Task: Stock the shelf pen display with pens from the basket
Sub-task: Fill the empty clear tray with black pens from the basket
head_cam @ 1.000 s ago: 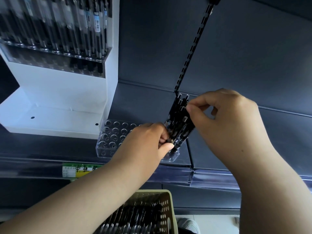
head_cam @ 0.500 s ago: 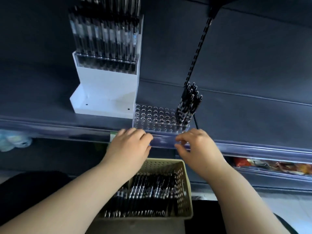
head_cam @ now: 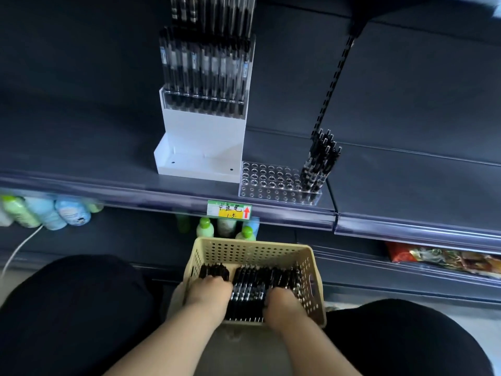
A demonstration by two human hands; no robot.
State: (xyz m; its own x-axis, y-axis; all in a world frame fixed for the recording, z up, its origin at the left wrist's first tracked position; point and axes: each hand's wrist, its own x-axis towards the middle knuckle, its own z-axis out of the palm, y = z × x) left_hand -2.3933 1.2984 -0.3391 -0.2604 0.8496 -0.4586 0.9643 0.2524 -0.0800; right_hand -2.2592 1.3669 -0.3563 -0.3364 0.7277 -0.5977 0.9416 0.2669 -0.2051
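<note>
A beige perforated basket [head_cam: 252, 244] sits low between my knees, holding several black pens [head_cam: 252, 289] laid side by side. My left hand [head_cam: 208, 291] and my right hand [head_cam: 282, 302] are both down inside it, fingers curled into the pile and gripping pens; the fingertips are hidden. On the shelf above stands a clear pen display rack [head_cam: 268, 183] with rows of holes. Its right end holds a cluster of upright black pens [head_cam: 320, 164]; the other holes are bare.
A white display stand [head_cam: 203, 142] full of pens stands left of the rack. A price tag [head_cam: 229, 210] hangs on the shelf edge. Bottles [head_cam: 46, 213] and snack packets [head_cam: 444, 259] fill the lower shelf. A slotted upright [head_cam: 336, 77] rises behind the rack.
Both hands let go of the pen cluster in the rack, dropped past the shelf edge and went down into the basket. The view has pulled back and tilted down.
</note>
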